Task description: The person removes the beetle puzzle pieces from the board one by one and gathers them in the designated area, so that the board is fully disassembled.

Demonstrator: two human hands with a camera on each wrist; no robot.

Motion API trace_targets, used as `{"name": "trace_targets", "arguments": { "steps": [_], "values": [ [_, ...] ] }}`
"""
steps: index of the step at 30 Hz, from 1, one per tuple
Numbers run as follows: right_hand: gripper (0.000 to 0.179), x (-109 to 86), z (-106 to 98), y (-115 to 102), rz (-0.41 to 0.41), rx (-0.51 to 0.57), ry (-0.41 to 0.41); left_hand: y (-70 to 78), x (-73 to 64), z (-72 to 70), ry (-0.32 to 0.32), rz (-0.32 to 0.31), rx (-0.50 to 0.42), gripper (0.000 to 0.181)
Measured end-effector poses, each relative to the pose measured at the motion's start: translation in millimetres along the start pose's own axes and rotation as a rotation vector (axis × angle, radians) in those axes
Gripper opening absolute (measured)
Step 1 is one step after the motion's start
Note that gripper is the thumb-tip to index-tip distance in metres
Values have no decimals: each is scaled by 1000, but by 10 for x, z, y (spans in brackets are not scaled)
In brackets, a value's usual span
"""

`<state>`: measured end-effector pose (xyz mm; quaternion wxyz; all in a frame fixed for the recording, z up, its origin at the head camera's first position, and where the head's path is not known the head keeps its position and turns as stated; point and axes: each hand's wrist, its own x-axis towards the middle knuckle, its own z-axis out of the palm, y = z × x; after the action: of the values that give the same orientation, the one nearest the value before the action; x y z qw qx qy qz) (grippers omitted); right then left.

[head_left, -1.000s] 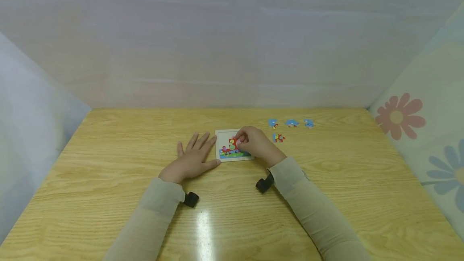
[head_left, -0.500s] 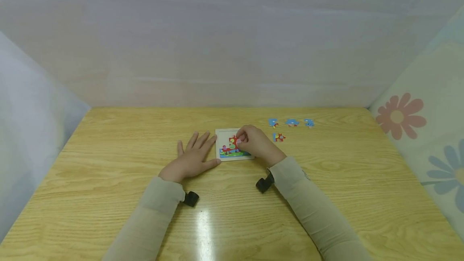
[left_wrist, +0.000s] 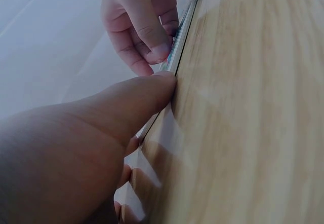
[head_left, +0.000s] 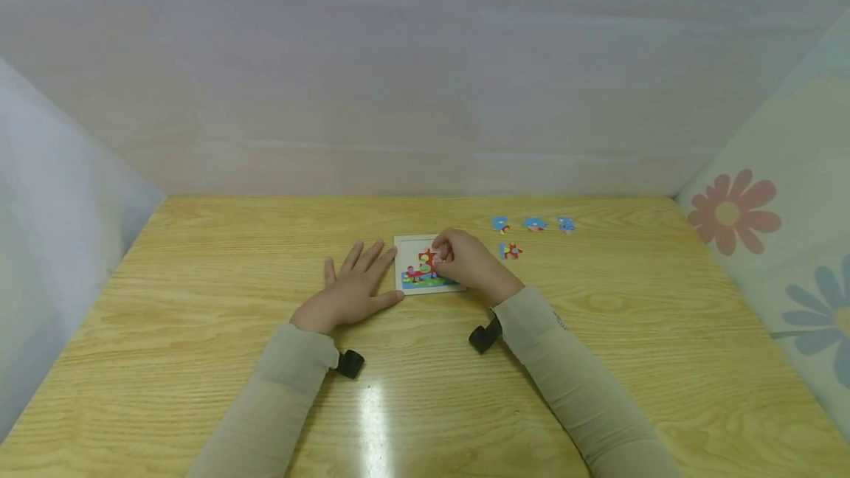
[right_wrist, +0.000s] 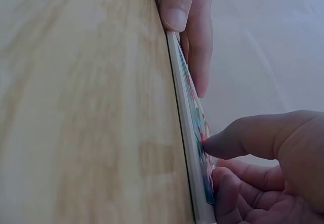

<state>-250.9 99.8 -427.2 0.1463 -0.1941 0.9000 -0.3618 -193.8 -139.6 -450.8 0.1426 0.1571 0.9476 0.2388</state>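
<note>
A shallow white-rimmed puzzle tray lies on the table, with a strip of fitted pieces showing blue, green and small red figures along its near side. My left hand rests with spread, straight fingers at the tray's left edge; its thumb touches the near left corner. Over the tray's right part, my right hand pinches a red puzzle piece with yellow and green spots between curled fingers and thumb. That hand hides the right side of the tray. In the right wrist view the right thumb presses low against the picture surface.
To the right of the tray lie several loose puzzle pieces: a blue one, another blue one, a third and a red-and-blue one. A pale cloth wall stands behind the wooden table.
</note>
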Motion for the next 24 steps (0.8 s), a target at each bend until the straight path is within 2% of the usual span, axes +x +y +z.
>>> {"name": "trace_targets", "arguments": {
  "steps": [8, 18, 24],
  "values": [
    [18, 14, -3, 22, -14, -19, -17, 4, 2, 3, -7, -11, 29, 87],
    [16, 26, -9, 45, -33, 10, -18, 35, -4, -25, -15, -12, 40, 86],
    [12, -20, -30, 52, -12, 102, -10, 24, -3, -22, -14, -14, 43, 85]
  ]
}}
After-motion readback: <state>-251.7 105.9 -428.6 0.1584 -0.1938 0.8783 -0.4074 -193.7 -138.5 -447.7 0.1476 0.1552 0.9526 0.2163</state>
